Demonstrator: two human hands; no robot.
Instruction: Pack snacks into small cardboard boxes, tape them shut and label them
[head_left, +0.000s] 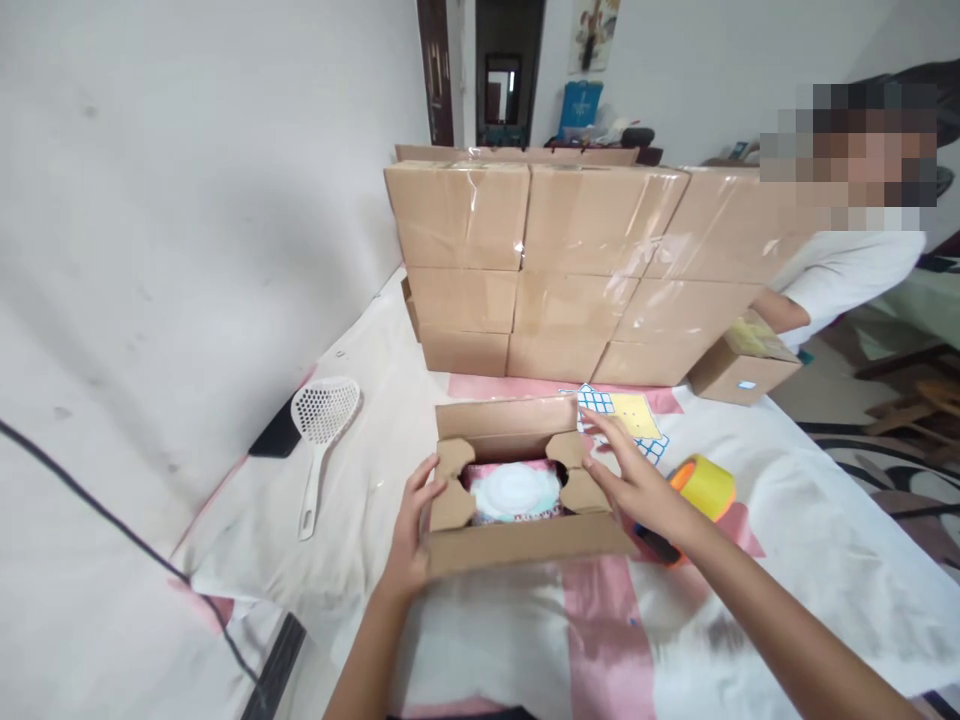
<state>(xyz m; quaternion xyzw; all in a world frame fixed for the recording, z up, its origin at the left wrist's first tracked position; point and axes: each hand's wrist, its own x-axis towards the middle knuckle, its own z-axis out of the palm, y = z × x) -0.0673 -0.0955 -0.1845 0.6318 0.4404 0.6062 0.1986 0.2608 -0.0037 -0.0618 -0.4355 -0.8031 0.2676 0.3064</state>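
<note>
A small cardboard box (517, 545) lies between my hands with its top flaps up and its short side flaps folded inward. Inside it shows a pink and pale-blue package (517, 490) with a white oval on top. My left hand (411, 525) grips the box's left side, fingertips at the left flap. At the right end, my right hand (637, 485) holds the box, its fingers spread along the side and the corner of the back flap. Close to the right wrist sits a tape dispenser (664, 545) with a yellow tape roll (705, 487), partly hidden by the arm.
Stacked, taped cardboard boxes (574, 300) form a wall behind. Another box (742, 362) stands right, near a person in a white sleeve (844, 280). A white slotted skimmer (324, 420) lies left on the white-and-pink cloth (607, 640). A black cable (97, 505) crosses the left wall.
</note>
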